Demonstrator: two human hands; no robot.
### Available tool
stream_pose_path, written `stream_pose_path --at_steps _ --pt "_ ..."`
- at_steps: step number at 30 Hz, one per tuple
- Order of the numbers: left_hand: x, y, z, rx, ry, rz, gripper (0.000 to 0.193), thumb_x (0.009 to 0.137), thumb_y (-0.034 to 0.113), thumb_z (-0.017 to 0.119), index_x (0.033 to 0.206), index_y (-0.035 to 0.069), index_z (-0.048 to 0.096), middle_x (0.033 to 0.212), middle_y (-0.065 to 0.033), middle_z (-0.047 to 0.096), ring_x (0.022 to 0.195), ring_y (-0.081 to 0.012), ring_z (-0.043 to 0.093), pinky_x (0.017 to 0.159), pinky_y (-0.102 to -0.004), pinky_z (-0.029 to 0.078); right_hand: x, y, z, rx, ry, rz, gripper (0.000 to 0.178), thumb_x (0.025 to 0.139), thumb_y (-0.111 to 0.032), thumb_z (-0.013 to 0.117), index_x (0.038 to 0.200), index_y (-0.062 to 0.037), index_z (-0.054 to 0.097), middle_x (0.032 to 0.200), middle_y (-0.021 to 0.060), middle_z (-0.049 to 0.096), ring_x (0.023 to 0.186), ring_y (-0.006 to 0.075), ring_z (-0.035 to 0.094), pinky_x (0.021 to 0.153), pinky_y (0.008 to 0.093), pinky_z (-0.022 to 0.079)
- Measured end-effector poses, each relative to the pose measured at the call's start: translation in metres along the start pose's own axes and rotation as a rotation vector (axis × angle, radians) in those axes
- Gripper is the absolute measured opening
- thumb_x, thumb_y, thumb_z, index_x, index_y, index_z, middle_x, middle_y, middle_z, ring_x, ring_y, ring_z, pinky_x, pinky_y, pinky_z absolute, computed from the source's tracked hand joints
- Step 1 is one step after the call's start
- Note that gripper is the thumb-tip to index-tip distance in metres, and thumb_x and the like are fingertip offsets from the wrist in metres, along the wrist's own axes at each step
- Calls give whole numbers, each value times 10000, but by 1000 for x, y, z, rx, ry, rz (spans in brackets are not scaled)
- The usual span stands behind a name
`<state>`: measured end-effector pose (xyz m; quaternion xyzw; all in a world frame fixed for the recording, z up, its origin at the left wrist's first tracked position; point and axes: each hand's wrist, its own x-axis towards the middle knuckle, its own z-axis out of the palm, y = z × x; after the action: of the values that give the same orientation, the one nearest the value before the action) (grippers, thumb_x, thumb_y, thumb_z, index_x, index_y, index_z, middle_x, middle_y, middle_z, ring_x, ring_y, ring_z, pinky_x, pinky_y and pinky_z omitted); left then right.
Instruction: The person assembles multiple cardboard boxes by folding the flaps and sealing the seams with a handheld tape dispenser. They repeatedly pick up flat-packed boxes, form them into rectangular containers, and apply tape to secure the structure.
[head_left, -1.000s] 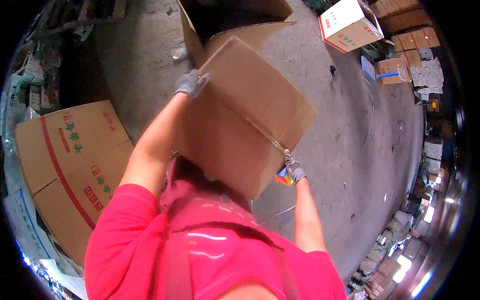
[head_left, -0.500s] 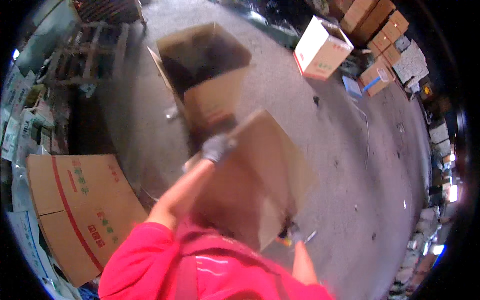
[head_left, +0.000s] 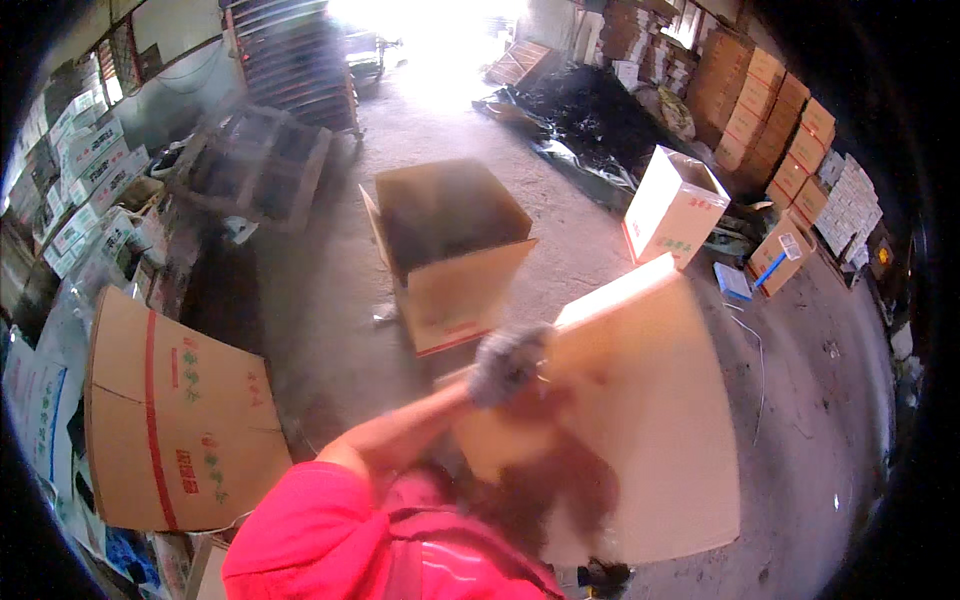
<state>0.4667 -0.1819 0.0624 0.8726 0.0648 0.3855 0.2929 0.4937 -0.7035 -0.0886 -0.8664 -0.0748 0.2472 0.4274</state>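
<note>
My gloved left grip [head_left: 512,366] closed on smooth brown cardboard [head_left: 670,430], right grip unseen, its hold I cannot tell, boxy carton [head_left: 463,298], gritty floor [head_left: 810,390]

From the wearer, the near carton [head_left: 680,410] lies at two o'clock, with the open-topped carton [head_left: 465,296] at twelve. The pallet [head_left: 322,180] sits at eleven, the flattened carton [head_left: 215,430] at ten; stacked cartons [head_left: 755,100] rise beyond the tall carton [head_left: 668,215] at one.

Gloved L hand [head_left: 507,366] w/ cardbd panel [head_left: 668,425]
</note>
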Motion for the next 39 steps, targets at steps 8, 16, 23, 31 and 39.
stream_pose_path --at_steps 8,16,23,31,39 --pt "-210 -94 -70 515 -612 -925 534 786 258 569 1308 207 470 1276 -85 545 1175 -278 510 969 -432 390 135 -106 130 -434 -513 -523 546 819 -359 660 1289 -123 513 932 153 651 809 232 624 713 343 504" --pt "-409 -35 -248 839 -320 -1572 428 867 347 460 1278 226 468 1153 -136 594 1079 -318 559 892 -469 446 209 -176 196 -304 -771 -273 409 876 -213 618 1226 -11 551 1153 135 627 1027 247 601 912 309 460" --pt "-497 30 -374 1123 108 -1688 577 882 359 469 1409 155 347 1335 -129 470 1206 -325 446 1024 -478 323 162 -246 281 157 -788 -233 416 836 -178 667 1189 15 559 996 83 647 848 145 604 751 276 496" --pt "-542 75 -551 1387 275 -2060 715 872 425 459 1481 189 168 1546 -60 131 1414 -258 142 1130 -476 124 111 -214 289 484 -1005 -79 339 880 -297 574 1079 -29 640 1045 61 640 956 196 599 862 355 480" --pt "-637 95 -633 1377 414 -2338 711 863 467 491 1470 212 221 1556 -16 97 1432 -239 73 1134 -483 111 65 -146 295 581 -953 445 269 922 -315 506 961 -86 642 965 68 675 934 234 614 872 417 481"
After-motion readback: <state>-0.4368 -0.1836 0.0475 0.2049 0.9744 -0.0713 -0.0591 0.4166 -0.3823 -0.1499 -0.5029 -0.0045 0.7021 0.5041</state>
